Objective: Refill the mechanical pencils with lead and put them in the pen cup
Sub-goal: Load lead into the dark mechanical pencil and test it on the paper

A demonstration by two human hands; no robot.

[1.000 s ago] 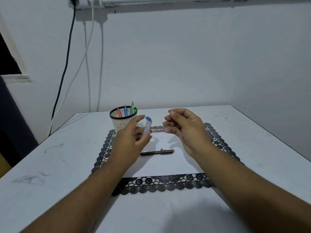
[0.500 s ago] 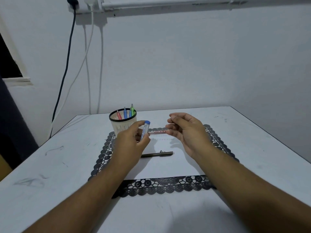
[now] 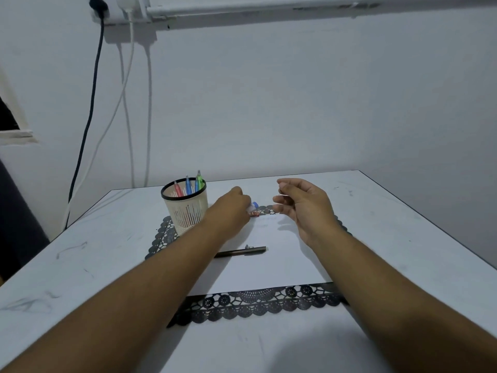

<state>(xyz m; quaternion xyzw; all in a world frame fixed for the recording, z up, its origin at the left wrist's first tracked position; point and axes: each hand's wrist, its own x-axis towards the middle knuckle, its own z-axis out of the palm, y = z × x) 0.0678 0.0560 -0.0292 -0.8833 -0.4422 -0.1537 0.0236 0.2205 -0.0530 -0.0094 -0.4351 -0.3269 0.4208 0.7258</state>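
When scanning the table (image 3: 94, 251) from the left, note first the pen cup (image 3: 185, 211) — upright at the far-left corner of the black lace mat (image 3: 255, 305), with three mechanical pencils (image 3: 187, 185) (red, blue, green) standing inside.

Next, the left hand (image 3: 231, 208): stretched forward just right of the cup, fingers curled round a small lead tube (image 3: 254, 205) with a blue cap, low over the mat's far edge. Directly under the tube, a short red piece (image 3: 255, 214); mostly hidden, so cannot tell what.

Nearer, on the white sheet (image 3: 269, 273): a dark pencil (image 3: 242, 251) lying flat, clip up, not gripped by either hand, tip end crossed by the left forearm.

Furthest right, the right hand (image 3: 304, 208): raised over the mat, well apart from the dark pencil, fingers curled, thumb and forefinger pinching a thin pale piece (image 3: 283, 195). Too small to identify.

Handling, by judgement:
- Lead: treat as brittle. Pinch lightly near one end, feed straight, never bend.
- Lead tube: light and probably slick. Hold by the body, leaving the cap end free.
- Dark pencil: light, stiff, likely to roll. Take hold at mid-barrel — not by the clip — and lower upright into the cup.
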